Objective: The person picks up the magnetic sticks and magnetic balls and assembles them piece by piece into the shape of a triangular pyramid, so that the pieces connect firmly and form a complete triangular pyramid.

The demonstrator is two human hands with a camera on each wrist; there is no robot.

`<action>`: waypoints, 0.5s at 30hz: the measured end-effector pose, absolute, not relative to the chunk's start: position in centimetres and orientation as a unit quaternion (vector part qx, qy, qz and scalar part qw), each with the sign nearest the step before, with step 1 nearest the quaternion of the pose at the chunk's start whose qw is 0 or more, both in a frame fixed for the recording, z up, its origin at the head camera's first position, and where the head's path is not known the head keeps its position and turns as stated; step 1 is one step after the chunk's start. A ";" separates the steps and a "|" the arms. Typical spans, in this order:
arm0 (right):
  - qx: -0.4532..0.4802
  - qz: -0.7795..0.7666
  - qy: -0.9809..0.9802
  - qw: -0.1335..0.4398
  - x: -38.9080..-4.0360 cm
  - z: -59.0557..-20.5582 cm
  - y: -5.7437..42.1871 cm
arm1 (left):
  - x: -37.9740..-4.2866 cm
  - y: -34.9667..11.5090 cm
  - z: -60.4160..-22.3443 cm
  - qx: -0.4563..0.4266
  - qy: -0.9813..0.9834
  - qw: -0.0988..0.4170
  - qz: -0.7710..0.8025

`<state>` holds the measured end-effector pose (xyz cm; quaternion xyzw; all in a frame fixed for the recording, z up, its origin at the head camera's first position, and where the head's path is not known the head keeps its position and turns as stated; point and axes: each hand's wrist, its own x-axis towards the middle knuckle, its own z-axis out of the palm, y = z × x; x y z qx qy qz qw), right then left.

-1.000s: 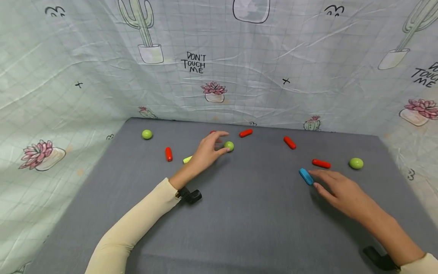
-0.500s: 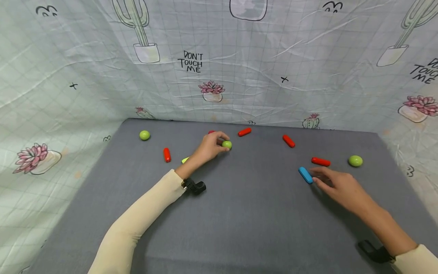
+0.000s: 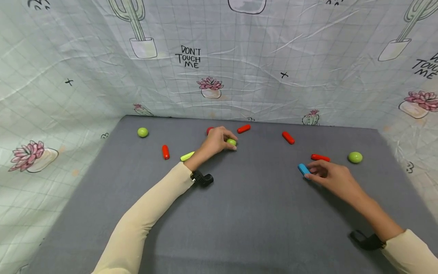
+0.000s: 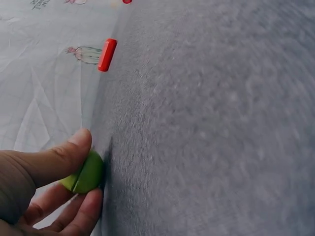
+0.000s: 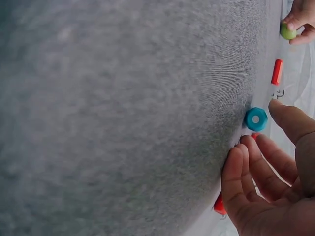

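In the head view, my left hand [image 3: 216, 141] is at the back middle of the grey table, pinching a green ball [image 3: 231, 142]. The left wrist view shows thumb and fingers on either side of this ball, which has a seam across it. My right hand [image 3: 334, 178] reaches over the table at a short blue faceted stick [image 3: 302, 168]. In the right wrist view the stick's end, with a white centre [image 5: 255, 119], lies between the spread thumb and fingers, just past the fingertips. Behind the right hand lies a red stick [image 3: 320, 157].
More green balls lie at the back left [image 3: 142, 132] and the right [image 3: 355, 157]. Several red sticks [image 3: 288, 137] are spread about. A yellow-green stick [image 3: 186, 156] lies by the left wrist, and a red round thing [image 3: 210, 130] is partly hidden behind the left hand. A patterned cloth [image 3: 253, 83] stands behind the table.
My left hand's fingers have closed around the green ball and shifted slightly right. My right hand has moved a little closer to the blue stick, its fingertips now overlapping the stick's near end.
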<state>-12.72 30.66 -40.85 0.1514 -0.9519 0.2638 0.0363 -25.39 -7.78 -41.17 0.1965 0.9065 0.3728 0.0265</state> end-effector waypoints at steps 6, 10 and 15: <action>0.142 0.269 -0.953 0.016 -13.4 -40.8 30.3 | -25.6 -8.1 -41.2 0.183 0.899 0.034 0.396; 0.142 0.268 -0.953 0.007 -13.7 -40.8 30.3 | -25.6 -8.3 -41.3 0.171 0.896 0.036 0.408; 0.151 0.262 -0.953 0.005 -13.8 -40.9 30.2 | -25.4 -8.5 -41.3 0.166 0.898 0.040 0.406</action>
